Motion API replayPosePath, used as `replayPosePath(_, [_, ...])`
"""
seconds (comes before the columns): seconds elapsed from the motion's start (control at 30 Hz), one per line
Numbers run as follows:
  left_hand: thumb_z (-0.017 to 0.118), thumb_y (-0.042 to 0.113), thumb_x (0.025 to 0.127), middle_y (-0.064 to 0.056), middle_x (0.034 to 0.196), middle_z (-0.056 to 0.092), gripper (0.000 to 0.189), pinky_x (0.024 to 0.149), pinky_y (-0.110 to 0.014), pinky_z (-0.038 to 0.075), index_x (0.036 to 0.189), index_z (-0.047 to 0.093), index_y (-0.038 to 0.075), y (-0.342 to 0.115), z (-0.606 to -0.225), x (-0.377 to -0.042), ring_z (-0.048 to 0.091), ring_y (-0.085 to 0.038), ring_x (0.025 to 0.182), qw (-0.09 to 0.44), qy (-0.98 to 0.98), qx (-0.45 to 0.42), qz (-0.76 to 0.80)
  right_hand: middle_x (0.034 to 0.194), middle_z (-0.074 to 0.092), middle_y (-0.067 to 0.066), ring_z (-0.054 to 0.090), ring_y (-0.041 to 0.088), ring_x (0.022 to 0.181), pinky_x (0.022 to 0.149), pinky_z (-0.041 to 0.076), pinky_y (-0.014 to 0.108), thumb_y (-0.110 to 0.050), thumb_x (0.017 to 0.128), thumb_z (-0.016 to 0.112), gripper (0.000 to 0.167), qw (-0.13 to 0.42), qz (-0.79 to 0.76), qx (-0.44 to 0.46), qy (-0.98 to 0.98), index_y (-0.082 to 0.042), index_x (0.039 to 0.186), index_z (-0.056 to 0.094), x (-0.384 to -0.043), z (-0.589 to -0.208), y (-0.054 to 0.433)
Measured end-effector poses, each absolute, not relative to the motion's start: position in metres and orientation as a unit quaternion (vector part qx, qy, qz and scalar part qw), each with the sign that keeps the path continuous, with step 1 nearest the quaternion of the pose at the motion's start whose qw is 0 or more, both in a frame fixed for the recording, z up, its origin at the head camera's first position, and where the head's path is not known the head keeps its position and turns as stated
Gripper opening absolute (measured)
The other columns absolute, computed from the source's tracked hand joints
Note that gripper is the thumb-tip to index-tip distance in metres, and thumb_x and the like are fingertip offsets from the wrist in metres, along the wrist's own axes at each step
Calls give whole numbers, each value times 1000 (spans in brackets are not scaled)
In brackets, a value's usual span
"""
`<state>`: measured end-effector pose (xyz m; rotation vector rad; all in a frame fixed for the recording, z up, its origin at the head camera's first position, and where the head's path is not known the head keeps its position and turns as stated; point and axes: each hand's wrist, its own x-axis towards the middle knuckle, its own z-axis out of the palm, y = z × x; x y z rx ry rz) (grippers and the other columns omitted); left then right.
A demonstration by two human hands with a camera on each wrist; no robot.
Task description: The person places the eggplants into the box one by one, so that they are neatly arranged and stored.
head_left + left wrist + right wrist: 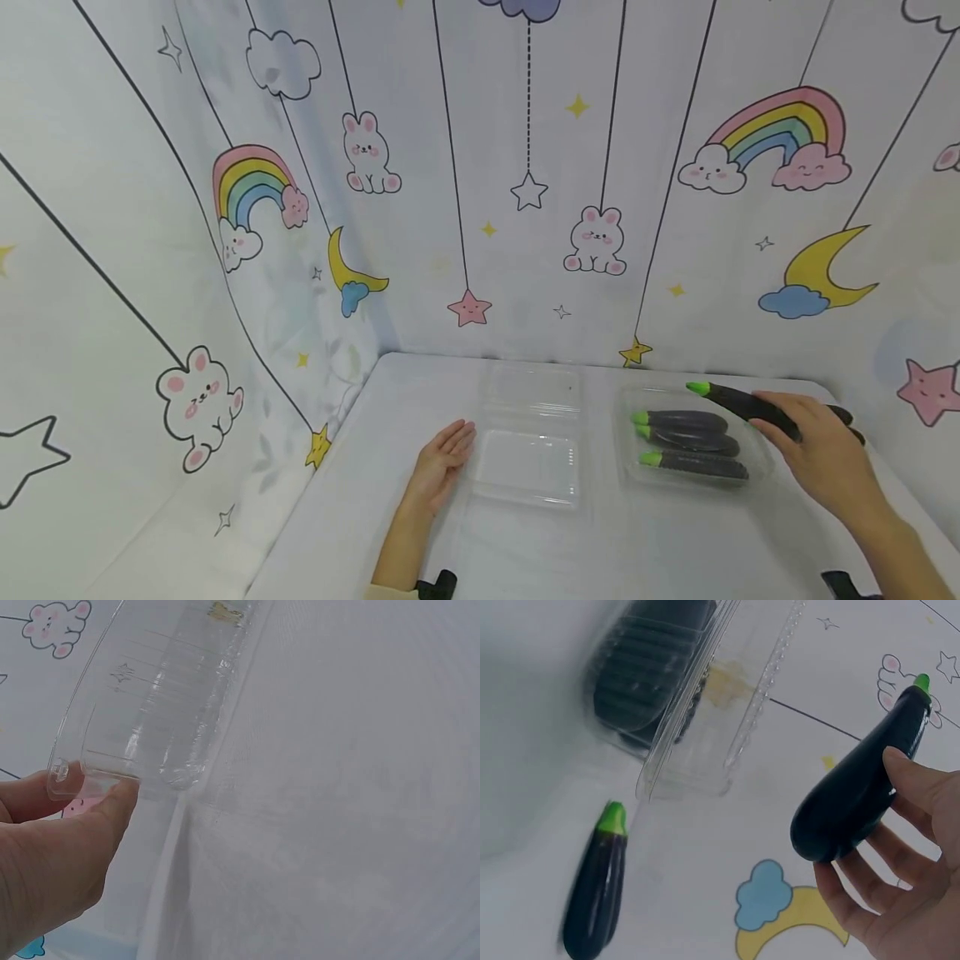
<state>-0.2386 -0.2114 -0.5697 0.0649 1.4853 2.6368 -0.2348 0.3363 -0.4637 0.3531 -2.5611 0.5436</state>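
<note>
My right hand [817, 442] grips a dark eggplant [859, 772] with a bright green cap, raised over the right side of a clear plastic box [626, 479]. Three more eggplants [690, 442] lie in that box, caps pointing left. Another eggplant [596, 889] lies loose on the table just right of the box; in the head view my right hand mostly hides it. At the left, my left hand [441, 467] pinches the rim of a hinged clear plastic container [525, 504] at its left side, thumb and fingers either side of the edge. Its lid [532, 392] lies open behind.
The white table [337, 500] ends at the back and left against a white curtain [420, 208] printed with rainbows, rabbits, moons and stars. A gap of table separates the two clear containers.
</note>
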Motion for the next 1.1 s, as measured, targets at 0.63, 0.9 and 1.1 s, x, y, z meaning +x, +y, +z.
replayPosePath(0.63, [37,-24,94,-31,166,25,67,124,-37,31,158,22,-12,-211,-571,-239,26,-38,156,57,490,24,869,132,60,21,55,50,114,82,48,67,-29,97,76,49,246,208,162,-933,-12,141,62,-231,-467,287])
replayPosePath(0.9, [36,-25,92,-32,166,24,68,124,-37,31,158,23,-13,-211,-570,-239,25,-39,156,58,492,24,868,130,63,17,57,46,119,86,50,65,-26,95,78,46,255,211,192,-924,-12,137,65,-235,-470,263])
replayPosePath(1.1, [38,-25,92,-33,166,23,68,123,-36,33,157,25,-13,-211,-571,-239,26,-39,155,58,487,17,871,126,65,14,60,40,117,86,53,60,-19,90,83,48,275,215,209,-914,-12,135,67,-238,-474,252])
